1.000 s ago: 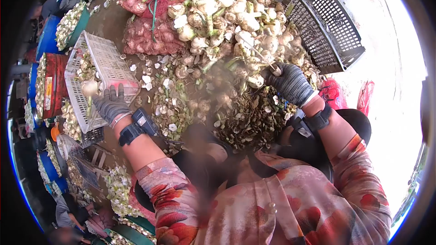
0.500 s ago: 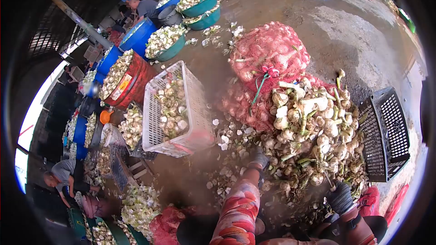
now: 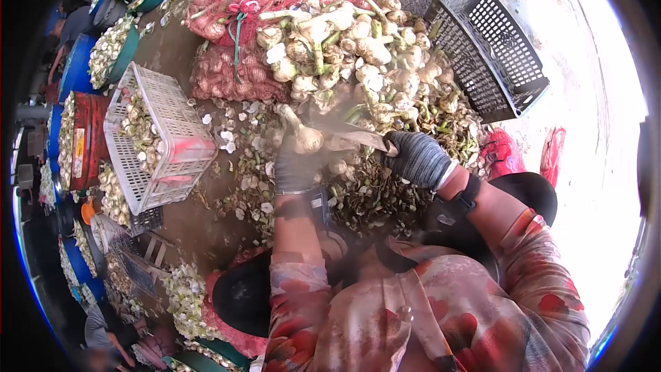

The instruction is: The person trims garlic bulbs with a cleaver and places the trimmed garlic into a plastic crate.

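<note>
Both hands wear grey gloves. My left hand [image 3: 296,165], slightly blurred, grips a garlic bulb [image 3: 308,140] whose stalk points up and left. My right hand [image 3: 417,158] is closed round the handle of a knife [image 3: 354,135]. Its blade reaches left toward the bulb; whether it touches the bulb cannot be made out. Beyond both hands lies a heap of garlic with stalks [image 3: 406,62]. Under and around them, loose skins and trimmings [image 3: 372,196] cover the ground.
A white crate [image 3: 175,107] of garlic stands at left, a black crate [image 3: 496,48] at upper right. Pink net sacks [image 3: 231,72] lie behind the heap. Tubs of garlic, including a red one [image 3: 89,138], line the far left. A co-worker [image 3: 100,331] is at lower left.
My left hand has come from the white crate, then the heap's edge, to in front of me with a bulb in it. My right hand still has the knife, now beside that bulb.
</note>
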{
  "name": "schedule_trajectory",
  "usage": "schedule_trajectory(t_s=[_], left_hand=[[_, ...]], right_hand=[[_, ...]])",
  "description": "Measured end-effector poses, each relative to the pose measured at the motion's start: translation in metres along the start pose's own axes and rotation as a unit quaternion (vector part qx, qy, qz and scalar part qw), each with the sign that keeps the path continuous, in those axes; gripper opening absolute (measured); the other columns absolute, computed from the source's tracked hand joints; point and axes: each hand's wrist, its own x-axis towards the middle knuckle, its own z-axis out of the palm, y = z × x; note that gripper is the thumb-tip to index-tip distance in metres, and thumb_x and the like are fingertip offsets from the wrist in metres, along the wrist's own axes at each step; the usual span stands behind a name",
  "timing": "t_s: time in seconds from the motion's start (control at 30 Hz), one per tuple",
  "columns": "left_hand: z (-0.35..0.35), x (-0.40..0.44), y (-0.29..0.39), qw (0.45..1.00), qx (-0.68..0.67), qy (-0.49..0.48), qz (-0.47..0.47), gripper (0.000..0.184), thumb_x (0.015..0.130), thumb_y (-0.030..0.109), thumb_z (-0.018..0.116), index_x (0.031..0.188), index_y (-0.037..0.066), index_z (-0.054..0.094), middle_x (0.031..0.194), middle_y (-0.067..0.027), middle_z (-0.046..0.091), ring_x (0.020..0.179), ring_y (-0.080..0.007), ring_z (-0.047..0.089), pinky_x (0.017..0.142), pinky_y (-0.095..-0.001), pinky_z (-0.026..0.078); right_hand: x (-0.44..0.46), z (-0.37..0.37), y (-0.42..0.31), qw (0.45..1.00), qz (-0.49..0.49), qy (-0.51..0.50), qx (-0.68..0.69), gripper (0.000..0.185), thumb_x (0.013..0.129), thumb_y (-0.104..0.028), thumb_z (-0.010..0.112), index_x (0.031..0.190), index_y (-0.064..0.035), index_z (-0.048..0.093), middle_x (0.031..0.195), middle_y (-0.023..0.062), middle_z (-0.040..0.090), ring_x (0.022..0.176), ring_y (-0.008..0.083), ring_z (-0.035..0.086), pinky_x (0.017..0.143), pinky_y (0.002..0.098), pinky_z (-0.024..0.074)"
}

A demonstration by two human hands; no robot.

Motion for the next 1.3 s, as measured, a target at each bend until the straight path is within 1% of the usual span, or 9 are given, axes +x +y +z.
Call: schedule_trajectory(t_s=[0.17,0.47,0.57,0.73,0.83,1.0,1.13,1.2,1.3], left_hand=[[-0.039,0.030,-0.013,0.843,0.477,-0.084,0.233,0.039,0.086,0.025,0.070,0.116,0.002,0.058,0.099,-0.0070,0.062,0.092,-0.0163,0.061,0.081,-0.0288,0.051],[0.029,-0.054,-0.022,0.874,0.469,-0.068,0.105,0.041,0.083,0.011,0.072,0.120,0.003,0.058,0.111,-0.0068,0.060,0.098,-0.0163,0.057,0.086,-0.0306,0.049],[0.031,-0.052,-0.028,0.742,0.621,-0.110,0.227,0.050,0.077,0.006,0.074,0.122,0.003,0.055,0.110,-0.0094,0.058,0.100,-0.0191,0.057,0.090,-0.0313,0.049],[0.053,-0.063,-0.045,0.797,0.530,-0.119,0.265,0.066,0.078,0.014,0.077,0.133,0.003,0.043,0.113,-0.0085,0.056,0.101,-0.0211,0.059,0.093,-0.0331,0.049],[0.047,-0.049,-0.040,0.836,0.472,-0.180,0.215,0.060,0.089,0.040,0.066,0.131,0.001,0.046,0.114,-0.0066,0.057,0.091,-0.0151,0.059,0.082,-0.0297,0.051],[0.023,-0.042,-0.055,0.836,0.482,-0.144,0.219,0.062,0.089,0.042,0.065,0.133,0.002,0.046,0.117,-0.0067,0.056,0.096,-0.0142,0.056,0.079,-0.0270,0.050],[0.038,-0.049,-0.040,0.920,0.256,-0.245,0.170,0.053,0.089,0.033,0.065,0.131,0.003,0.049,0.116,-0.0083,0.059,0.104,-0.0211,0.059,0.084,-0.0347,0.051],[0.018,-0.039,-0.027,0.698,0.644,-0.193,0.244,0.044,0.090,0.030,0.065,0.125,0.005,0.055,0.109,-0.0087,0.064,0.102,-0.0226,0.062,0.086,-0.0377,0.051],[-0.002,-0.038,-0.033,0.685,0.649,-0.180,0.278,0.044,0.089,0.029,0.066,0.124,0.005,0.055,0.109,-0.0086,0.064,0.101,-0.0226,0.062,0.086,-0.0372,0.051]], right_hand=[[-0.014,-0.014,-0.008,0.992,-0.115,0.042,-0.034,0.026,0.081,-0.029,0.068,0.098,-0.0102,0.061,0.079,0.0164,0.064,0.078,0.0386,0.064,0.067,0.0450,0.0506],[0.013,-0.006,0.058,0.992,0.058,-0.095,-0.064,0.038,0.088,-0.041,0.058,0.104,-0.0080,0.066,0.090,0.0204,0.069,0.087,0.0352,0.067,0.077,0.0422,0.0528],[0.000,0.000,0.036,0.987,-0.009,-0.007,0.160,0.049,0.086,-0.048,0.065,0.106,-0.0027,0.065,0.085,0.0164,0.069,0.079,0.0265,0.066,0.076,0.0384,0.0516],[-0.006,-0.012,-0.006,0.948,-0.090,0.076,0.296,0.043,0.085,-0.045,0.069,0.089,-0.0025,0.063,0.069,0.0072,0.063,0.061,0.0162,0.056,0.059,0.0337,0.0472],[-0.007,-0.021,-0.010,0.891,0.174,-0.064,0.415,0.044,0.089,-0.050,0.063,0.085,-0.0058,0.061,0.064,0.0057,0.059,0.045,0.0124,0.052,0.040,0.0303,0.0401],[-0.010,0.000,-0.009,0.909,0.142,-0.105,0.378,0.043,0.088,-0.049,0.063,0.095,-0.0068,0.060,0.066,0.0097,0.062,0.053,0.0195,0.062,0.047,0.0344,0.0473],[-0.024,-0.010,-0.003,0.980,-0.077,0.104,0.154,0.028,0.083,-0.029,0.066,0.099,-0.0074,0.062,0.078,0.0182,0.066,0.078,0.0372,0.066,0.068,0.0454,0.0514],[-0.036,-0.026,-0.014,0.980,-0.182,0.074,-0.026,0.023,0.079,-0.022,0.065,0.099,-0.0102,0.063,0.079,0.0165,0.067,0.077,0.0366,0.066,0.066,0.0458,0.0516],[-0.045,-0.029,-0.019,0.978,-0.199,0.050,-0.042,0.024,0.076,-0.018,0.065,0.099,-0.0117,0.063,0.078,0.0142,0.066,0.075,0.0360,0.066,0.064,0.0458,0.0511]])
